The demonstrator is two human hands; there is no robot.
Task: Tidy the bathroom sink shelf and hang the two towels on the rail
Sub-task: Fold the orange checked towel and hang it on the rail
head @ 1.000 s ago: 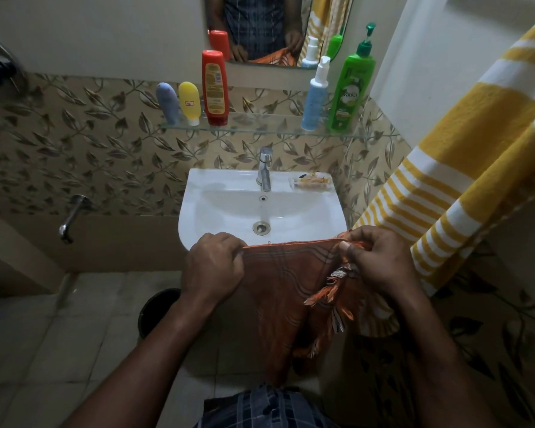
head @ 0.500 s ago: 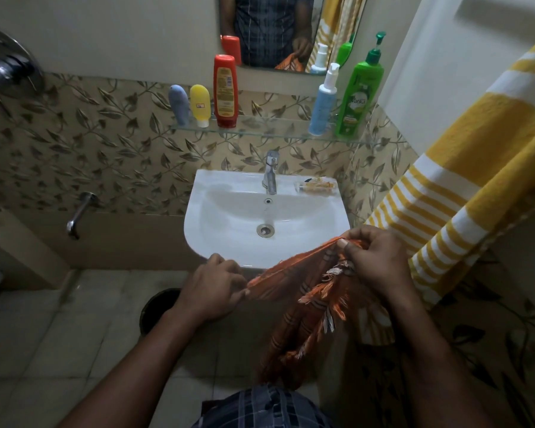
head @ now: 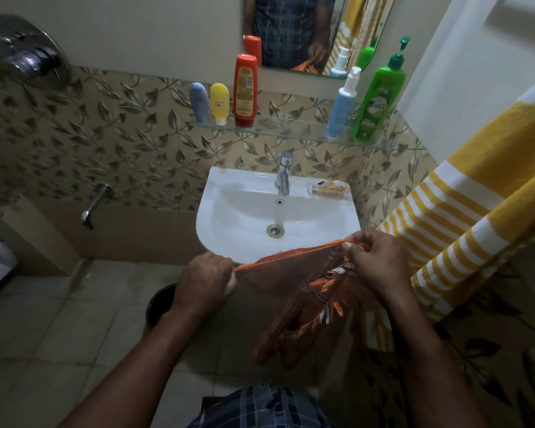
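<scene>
Left hand [head: 204, 281], right hand [head: 376, 261] pinch orange towel [head: 294, 273] top edge, taut, before sink [head: 226, 242] rim.

The green pump bottle [head: 380, 100] at the right end of the glass shelf [head: 291, 131] carries a white brand word that appears to read "Vatika". The red bottle [head: 244, 91] has a yellow label and the yellow tube [head: 219, 103] a small one, both with print too small to read.
</scene>
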